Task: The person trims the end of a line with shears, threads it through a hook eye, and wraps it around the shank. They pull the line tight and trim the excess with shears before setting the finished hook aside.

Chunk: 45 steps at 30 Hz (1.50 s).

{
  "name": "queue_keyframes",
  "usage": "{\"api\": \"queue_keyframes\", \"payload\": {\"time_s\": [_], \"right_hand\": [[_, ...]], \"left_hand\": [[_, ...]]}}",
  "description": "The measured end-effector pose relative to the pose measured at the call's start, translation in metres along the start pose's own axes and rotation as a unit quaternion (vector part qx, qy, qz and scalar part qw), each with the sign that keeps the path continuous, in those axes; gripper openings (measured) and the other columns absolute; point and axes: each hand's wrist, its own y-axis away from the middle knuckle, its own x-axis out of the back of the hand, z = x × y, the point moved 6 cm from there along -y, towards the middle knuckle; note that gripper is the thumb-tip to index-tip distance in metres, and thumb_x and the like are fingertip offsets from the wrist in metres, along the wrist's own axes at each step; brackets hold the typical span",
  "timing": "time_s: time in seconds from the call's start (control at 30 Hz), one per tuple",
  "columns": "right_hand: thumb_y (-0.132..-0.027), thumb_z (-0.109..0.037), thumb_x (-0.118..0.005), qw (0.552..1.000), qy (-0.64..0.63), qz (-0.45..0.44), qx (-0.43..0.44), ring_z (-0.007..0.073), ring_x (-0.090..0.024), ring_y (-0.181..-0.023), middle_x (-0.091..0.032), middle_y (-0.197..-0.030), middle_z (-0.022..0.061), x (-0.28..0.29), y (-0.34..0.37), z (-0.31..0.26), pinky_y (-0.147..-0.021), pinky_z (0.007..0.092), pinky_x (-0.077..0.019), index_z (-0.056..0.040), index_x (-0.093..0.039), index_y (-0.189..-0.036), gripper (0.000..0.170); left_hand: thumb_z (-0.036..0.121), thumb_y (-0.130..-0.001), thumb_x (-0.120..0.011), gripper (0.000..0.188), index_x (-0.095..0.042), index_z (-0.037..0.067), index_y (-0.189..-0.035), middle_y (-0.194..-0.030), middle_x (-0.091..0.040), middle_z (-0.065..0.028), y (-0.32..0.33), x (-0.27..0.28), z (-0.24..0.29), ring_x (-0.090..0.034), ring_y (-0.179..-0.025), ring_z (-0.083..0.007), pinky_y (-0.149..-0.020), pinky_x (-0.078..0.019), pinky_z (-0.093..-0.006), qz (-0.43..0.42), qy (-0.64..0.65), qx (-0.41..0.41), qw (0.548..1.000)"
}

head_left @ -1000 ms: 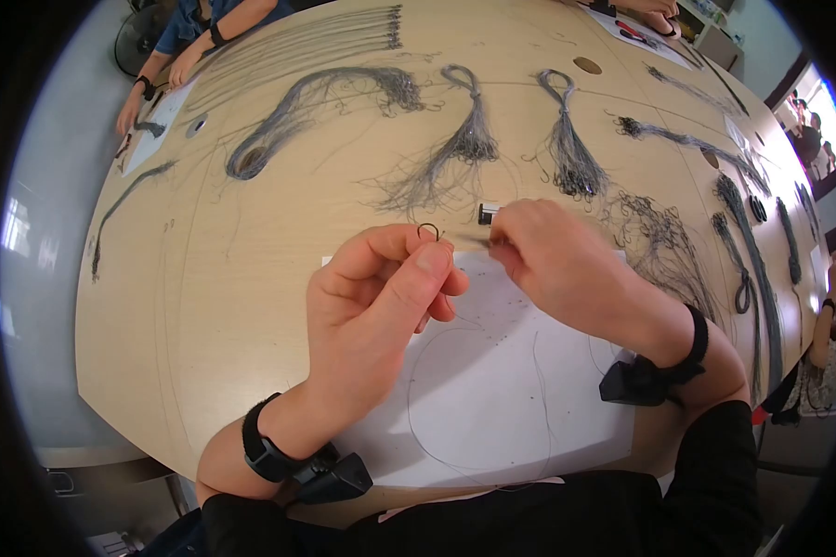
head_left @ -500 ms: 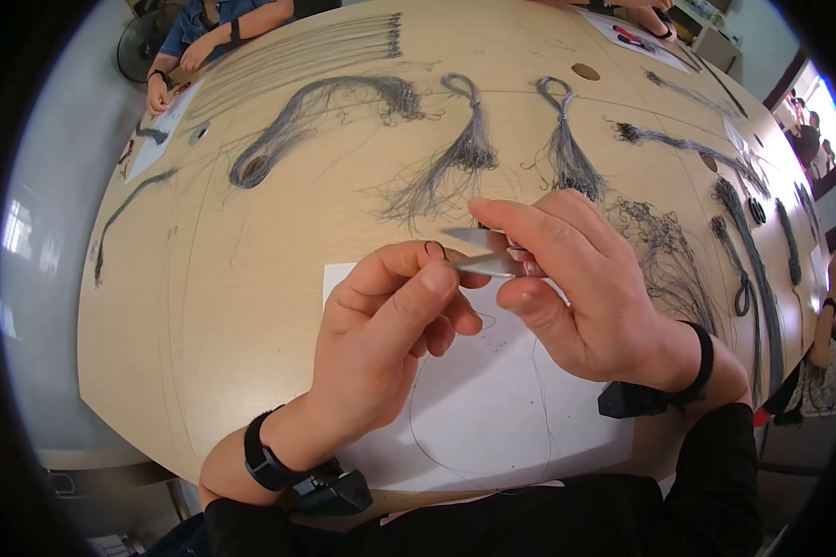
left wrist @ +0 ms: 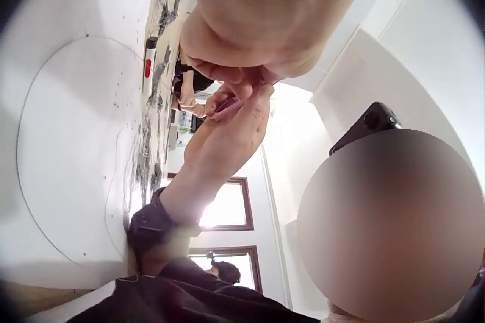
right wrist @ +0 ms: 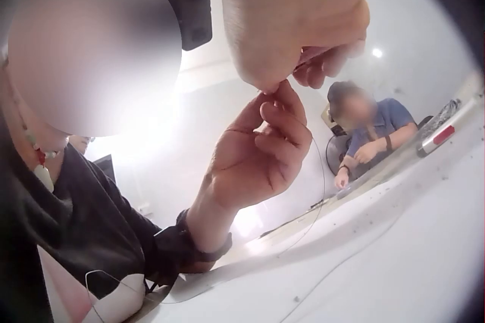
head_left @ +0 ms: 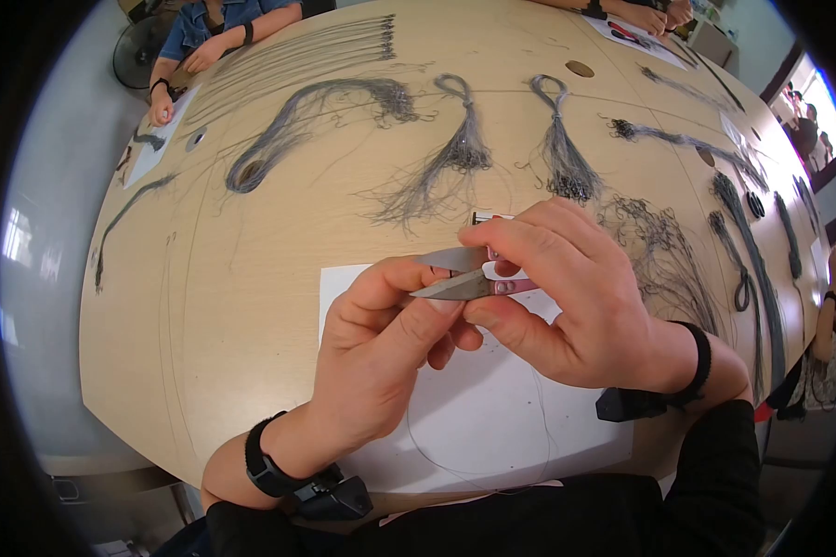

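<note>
My left hand pinches a small dark fish hook between thumb and forefinger. The hook is mostly hidden behind the blades. From these fingers a thin line hangs down in the right wrist view. My right hand grips small scissors with pink handles. Their two blades are spread, pointing left across the left thumb and fingertip, right at the hook. Below both hands lies a white paper sheet, with a loop of line and dark specks on it.
Just beyond the hands is a white tube with a red mark. Looped bundles of hooked line lie farther back, and a tangled heap of hooked line is at the right. Another person sits across the table.
The right hand has come back to the left hand with the scissors, their blades first at the hook, then farther left over the left fingertips. The left hand keeps its pinch.
</note>
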Motion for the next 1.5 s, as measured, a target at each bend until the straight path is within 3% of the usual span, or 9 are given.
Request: {"api": "queue_keyframes", "payload": {"time_s": [0.83, 0.9, 1.5], "right_hand": [[-0.069, -0.017, -0.064, 0.999, -0.042, -0.001, -0.028, 0.0161, -0.046, -0.051, -0.049, -0.062, 0.0067, 0.0005, 0.0014, 0.0009, -0.044, 0.0250, -0.0368, 0.0016, -0.054, -0.090, 0.030], [-0.071, -0.019, -0.061, 0.998, -0.036, -0.016, -0.054, 0.0216, -0.047, -0.055, -0.045, -0.062, 0.0066, -0.0003, 0.0013, 0.0007, -0.047, 0.0303, -0.0373, -0.0018, -0.051, -0.088, 0.027], [-0.070, -0.018, -0.061, 0.998, -0.027, -0.004, -0.050, 0.0209, -0.046, -0.052, -0.045, -0.060, 0.0060, -0.0009, 0.0032, 0.0014, -0.045, 0.0297, -0.0370, -0.0027, -0.051, -0.085, 0.023]], "left_hand": [[0.009, -0.081, -0.053, 0.012, -0.051, 0.004, -0.091, -0.081, -0.057, -0.0057, -0.0006, 0.0021, 0.0054, -0.055, -0.065, -0.0097, -0.050, -0.0384, -0.0177, 0.046, -0.093, -0.053, 0.993], [0.009, -0.080, -0.054, 0.012, -0.051, 0.004, -0.091, -0.080, -0.058, -0.0057, -0.0007, 0.0027, 0.0054, -0.055, -0.064, -0.0097, -0.050, -0.0385, -0.0177, 0.048, -0.098, -0.054, 0.993], [0.006, -0.080, -0.053, 0.010, -0.050, 0.004, -0.089, -0.082, -0.057, -0.0076, -0.0026, 0.0035, 0.0069, -0.054, -0.063, -0.0113, -0.051, -0.0412, -0.0191, 0.037, -0.108, -0.105, 0.988]]}}
